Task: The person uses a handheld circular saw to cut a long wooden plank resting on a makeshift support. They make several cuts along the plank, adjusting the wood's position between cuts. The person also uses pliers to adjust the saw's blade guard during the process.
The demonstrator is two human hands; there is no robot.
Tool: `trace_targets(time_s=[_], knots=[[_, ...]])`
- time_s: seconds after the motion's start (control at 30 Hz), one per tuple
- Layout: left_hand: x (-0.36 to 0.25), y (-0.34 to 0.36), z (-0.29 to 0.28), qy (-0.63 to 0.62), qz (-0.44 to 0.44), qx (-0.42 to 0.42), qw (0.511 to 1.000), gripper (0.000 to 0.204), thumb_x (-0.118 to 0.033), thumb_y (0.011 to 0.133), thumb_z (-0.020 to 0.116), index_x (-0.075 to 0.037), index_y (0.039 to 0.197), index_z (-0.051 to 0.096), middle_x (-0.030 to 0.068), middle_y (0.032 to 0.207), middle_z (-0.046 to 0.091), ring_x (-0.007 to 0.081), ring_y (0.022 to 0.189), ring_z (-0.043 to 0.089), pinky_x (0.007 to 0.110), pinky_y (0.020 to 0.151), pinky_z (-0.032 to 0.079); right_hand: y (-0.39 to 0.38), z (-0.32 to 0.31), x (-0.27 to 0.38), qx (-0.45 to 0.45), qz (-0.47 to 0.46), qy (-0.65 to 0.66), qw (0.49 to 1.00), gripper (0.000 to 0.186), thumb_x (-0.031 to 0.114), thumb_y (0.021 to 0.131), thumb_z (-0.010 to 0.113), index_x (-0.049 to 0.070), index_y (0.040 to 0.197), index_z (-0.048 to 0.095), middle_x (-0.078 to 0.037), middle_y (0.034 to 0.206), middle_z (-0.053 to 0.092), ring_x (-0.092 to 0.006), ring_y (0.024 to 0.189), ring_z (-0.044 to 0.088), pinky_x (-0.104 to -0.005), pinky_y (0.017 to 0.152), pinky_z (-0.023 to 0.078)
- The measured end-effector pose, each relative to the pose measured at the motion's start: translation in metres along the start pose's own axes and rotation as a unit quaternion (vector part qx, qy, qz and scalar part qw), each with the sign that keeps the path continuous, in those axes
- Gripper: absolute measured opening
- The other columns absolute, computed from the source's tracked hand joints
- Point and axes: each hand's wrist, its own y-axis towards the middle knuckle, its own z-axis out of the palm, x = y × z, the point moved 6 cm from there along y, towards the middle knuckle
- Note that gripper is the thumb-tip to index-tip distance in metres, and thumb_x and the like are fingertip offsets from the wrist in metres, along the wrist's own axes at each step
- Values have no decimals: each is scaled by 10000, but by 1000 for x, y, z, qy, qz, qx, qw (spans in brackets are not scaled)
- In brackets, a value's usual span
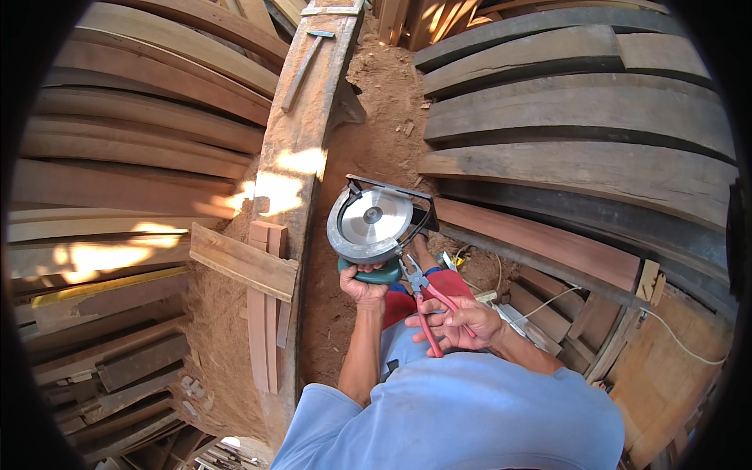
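Note:
My left hand point(364, 283) grips the green body of a circular saw point(376, 219), tipped so its round silver blade and dark base plate face up. In my right hand point(470, 321) is a pair of pliers point(428, 301) with red handles. The handles are spread apart, with fingers between and around them. The jaws point up toward the saw's lower edge, close beside the green body; whether they touch it I cannot tell. My left fingertips are partly hidden behind the saw.
A long wooden beam point(291, 168) runs on my left, bearing a hammer point(307, 70), a short board point(244, 262) and narrow strips point(262, 345). Stacked planks point(149, 149) fill the left side, and thick timbers point(580, 110) the right. Sawdust point(384, 102) covers the ground. A pale cable point(681, 345) curves at lower right.

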Motion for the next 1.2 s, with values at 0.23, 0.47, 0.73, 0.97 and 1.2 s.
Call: trace_targets(time_s=[0.23, 0.47, 0.73, 0.97, 1.2], knots=[[2, 1, 2, 3, -3, 13, 1000, 62, -133, 758, 592, -110, 805, 558, -21, 679, 467, 156, 634, 497, 362, 665, 473, 6, -9, 10, 13, -7, -4, 1000, 535, 191, 1007, 673, 58, 1496, 499, -281, 1551, 505, -419, 1353, 603, -582, 990, 596], [-1, 0, -8, -11, -21, -17, 1000, 89, -140, 739, 606, -100, 802, 557, -11, 694, 482, 171, 653, 506, 379, 701, 467, 8, -17, 11, -49, 4, -41, 998, 351, 127, 1011, 643, 66, 1346, 557, -218, 1405, 605, -305, 1192, 696, -514, 917, 638], [-7, -2, -11, -1, -45, -45, 998, 92, -155, 734, 591, -95, 798, 564, -8, 699, 496, 166, 665, 496, 377, 704, 458, 16, -15, 4, -61, 30, 47, 997, 238, -42, 921, 543, 96, 1114, 559, -130, 1148, 603, -249, 930, 669, -443, 756, 591], [-8, -1, -2, 20, -62, -18, 998, 75, -144, 709, 586, -109, 754, 538, -10, 686, 492, 158, 665, 516, 365, 711, 466, 18, -14, 5, -111, 46, -3, 993, 259, -81, 879, 506, 109, 1051, 538, -88, 1089, 575, -199, 848, 646, -399, 672, 566], [-13, 0, -8, 2, -41, -32, 999, 70, -160, 725, 586, -118, 768, 552, -14, 679, 487, 169, 650, 495, 382, 679, 449, 16, -15, 9, -222, 94, -256, 936, 209, -67, 872, 533, 100, 990, 493, -70, 1037, 583, -150, 783, 646, -315, 604, 581]])
